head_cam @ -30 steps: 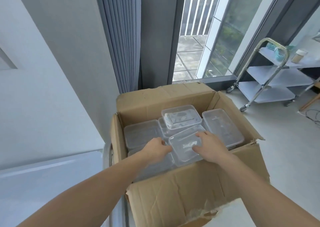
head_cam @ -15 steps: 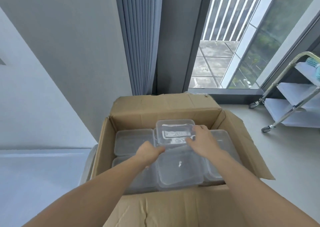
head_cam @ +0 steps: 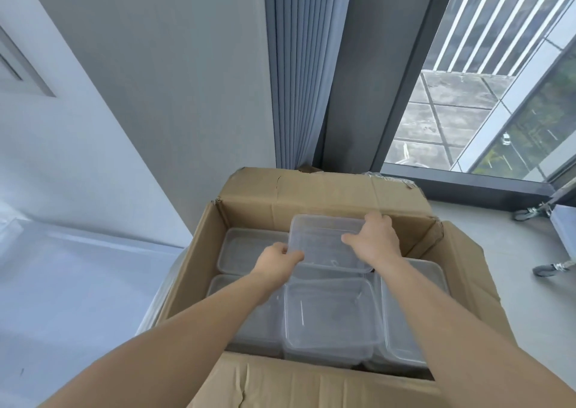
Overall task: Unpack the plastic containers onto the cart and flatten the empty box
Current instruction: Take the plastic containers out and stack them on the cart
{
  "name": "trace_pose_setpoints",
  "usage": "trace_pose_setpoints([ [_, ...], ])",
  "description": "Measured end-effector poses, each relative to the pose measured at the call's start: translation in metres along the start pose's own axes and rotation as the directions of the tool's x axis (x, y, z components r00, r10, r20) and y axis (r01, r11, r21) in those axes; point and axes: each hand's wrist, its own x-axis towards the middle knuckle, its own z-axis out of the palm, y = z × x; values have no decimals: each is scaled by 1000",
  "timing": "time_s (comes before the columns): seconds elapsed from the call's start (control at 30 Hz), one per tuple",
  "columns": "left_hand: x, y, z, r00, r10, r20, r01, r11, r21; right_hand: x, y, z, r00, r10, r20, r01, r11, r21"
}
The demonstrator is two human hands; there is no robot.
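Plastic container [head_cam: 324,245], clear and rectangular, is tilted between my two hands, raised above the rest inside the open cardboard box [head_cam: 327,194]. My left hand [head_cam: 276,259] pinches its near left corner, with the thumb on top and the fingers curled under the rim. My right hand [head_cam: 374,241] grips the far right end: the fingers hook over the far edge and the thumb lies across the top.

Directly below my wrists lies a second container [head_cam: 327,317], flat on the stack. A third container [head_cam: 246,245] sits just beyond my left hand, against the box's left wall. A fourth container [head_cam: 408,308] lies under my right forearm.

The box's right flap [head_cam: 461,267] folds outward, to the right of my right forearm. The near flap [head_cam: 311,386] hangs below both forearms.

Past my right hand's fingertips, a grey pleated curtain [head_cam: 296,64] hangs behind the box, with a window [head_cam: 483,96] to its right. Well to the right of my right hand, the wheels of the cart [head_cam: 550,267] rest on the grey floor [head_cam: 498,236]. To the left of my left forearm is a pale surface [head_cam: 78,283].
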Motion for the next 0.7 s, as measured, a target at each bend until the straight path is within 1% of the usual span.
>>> trace_pose_setpoints([
  [0.1,-8,-2,-14,992,74,-106,-96,969,-226,-11,-3,-3,999,-47,-10,48,983,180],
  [0.13,-10,-3,-18,987,95,-129,-130,947,-295,-15,-4,-3,999,-45,10,41,966,257],
  [0.2,-11,-4,-25,984,114,-133,-162,881,-444,-22,-8,3,997,-18,76,-18,900,436],
  [0.23,-11,-5,-28,986,112,-124,-161,835,-527,-26,-11,6,994,-12,109,-45,863,503],
  [0.3,-9,-8,-28,990,95,-102,-139,748,-649,-38,-16,11,987,-35,159,-65,809,584],
  [0.4,-11,-11,-26,996,35,-82,-85,652,-754,-56,-21,13,982,-92,164,-46,730,681],
  [0.43,-15,-12,-26,997,27,-73,-73,653,-754,-60,-22,15,980,-111,167,-37,720,693],
  [0.47,-19,-12,-26,999,29,-45,-53,674,-736,-64,-24,16,975,-133,180,-28,722,691],
  [0.53,-25,-16,-28,999,47,19,-21,720,-693,-69,-23,21,957,-185,223,-1,766,642],
  [0.6,-26,-22,-35,998,68,12,-43,752,-657,-70,-20,25,944,-234,234,70,832,550],
  [0.63,-25,-25,-41,996,84,-17,-76,774,-629,-69,-15,27,941,-256,220,129,875,466],
  [0.7,-25,-29,-56,991,104,-87,-135,812,-568,-62,-3,30,925,-307,222,273,947,171],
])
